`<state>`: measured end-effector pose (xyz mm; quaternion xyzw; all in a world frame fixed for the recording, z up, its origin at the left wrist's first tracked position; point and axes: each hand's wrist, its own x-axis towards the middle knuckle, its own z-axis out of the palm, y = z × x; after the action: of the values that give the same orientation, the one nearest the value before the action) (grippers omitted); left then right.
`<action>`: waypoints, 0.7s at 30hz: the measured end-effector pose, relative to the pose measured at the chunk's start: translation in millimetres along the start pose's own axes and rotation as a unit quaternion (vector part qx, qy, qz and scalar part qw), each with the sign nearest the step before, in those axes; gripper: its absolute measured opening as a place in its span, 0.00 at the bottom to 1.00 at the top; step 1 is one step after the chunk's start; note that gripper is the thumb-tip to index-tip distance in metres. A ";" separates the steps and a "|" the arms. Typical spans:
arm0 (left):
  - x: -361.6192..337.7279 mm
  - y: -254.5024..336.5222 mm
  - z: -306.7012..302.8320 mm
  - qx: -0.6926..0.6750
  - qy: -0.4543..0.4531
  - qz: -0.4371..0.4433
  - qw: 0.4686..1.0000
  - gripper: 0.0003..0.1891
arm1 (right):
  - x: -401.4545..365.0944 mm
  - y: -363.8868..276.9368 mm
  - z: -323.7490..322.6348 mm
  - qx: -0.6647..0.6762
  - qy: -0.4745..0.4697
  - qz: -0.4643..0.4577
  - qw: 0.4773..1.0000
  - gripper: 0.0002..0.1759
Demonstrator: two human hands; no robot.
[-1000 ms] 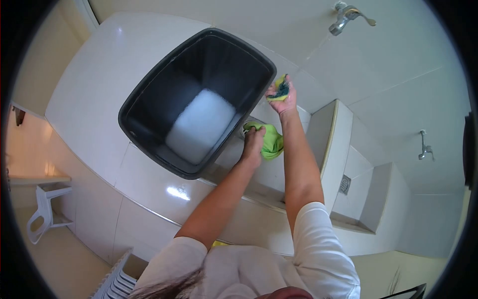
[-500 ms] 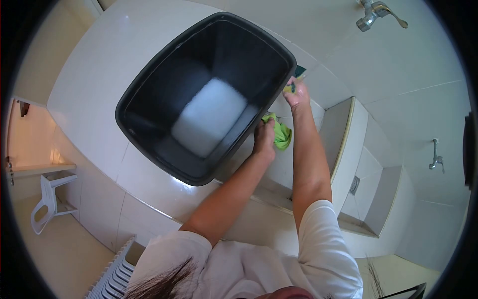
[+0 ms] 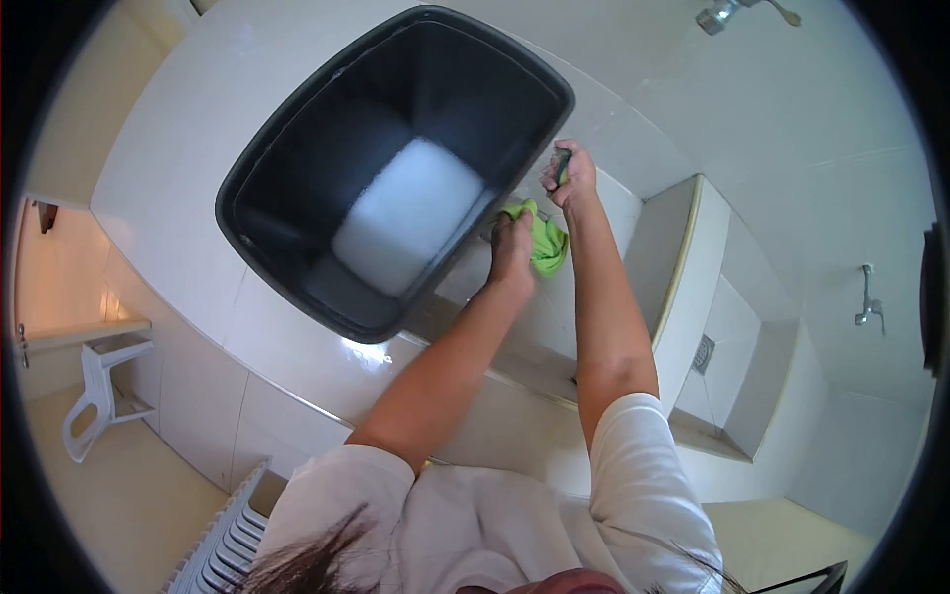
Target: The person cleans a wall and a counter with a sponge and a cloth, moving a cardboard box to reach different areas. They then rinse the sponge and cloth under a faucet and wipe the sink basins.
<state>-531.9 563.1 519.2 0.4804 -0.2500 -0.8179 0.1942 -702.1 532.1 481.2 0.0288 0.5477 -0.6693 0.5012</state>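
Observation:
A black plastic tub (image 3: pixel 287 124) stands tilted in view on the white tiled ledge, with white suds (image 3: pixel 411 218) over its bottom. Beside its near right wall, my left hand (image 3: pixel 512 247) is closed on a bright green cloth (image 3: pixel 549 246), part of which hangs free to the right. My right hand (image 3: pixel 578 180) is closed around a small green and yellow sponge (image 3: pixel 563 166), just off the tub's right corner. Fingers cover most of the sponge, and whitish foam or water shows at its edge.
A metal tap (image 3: pixel 719 15) is on the wall at upper right, with a second tap (image 3: pixel 867 302) farther right. A tiled basin with a drain (image 3: pixel 704 353) is sunk at right. A white plastic stool (image 3: pixel 94 401) stands at lower left, near a grey ribbed object (image 3: pixel 230 530).
My right hand has closed tighter around the sponge, whose dark green part stuck out above the hand before. The tub and both hands appear slightly higher and farther left in view.

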 end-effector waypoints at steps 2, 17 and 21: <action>-8.8 3.1 2.1 0.026 0.006 0.019 0.999 0.15 | -6.2 4.6 -4.3 -0.182 0.151 -0.208 0.949 0.14; 62.2 92.5 85.9 0.416 -0.001 0.352 0.839 0.14 | -55.8 -98.3 -6.2 -0.342 -0.044 -0.208 0.915 0.11; 89.0 74.2 87.4 0.348 0.105 0.474 0.802 0.16 | -26.2 -119.6 -8.3 -0.493 -0.037 -0.329 0.805 0.05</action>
<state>-644.5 473.6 538.2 0.4203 -0.6928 -0.4261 0.4024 -777.4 542.9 577.5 -0.4291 0.7612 -0.4350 0.2174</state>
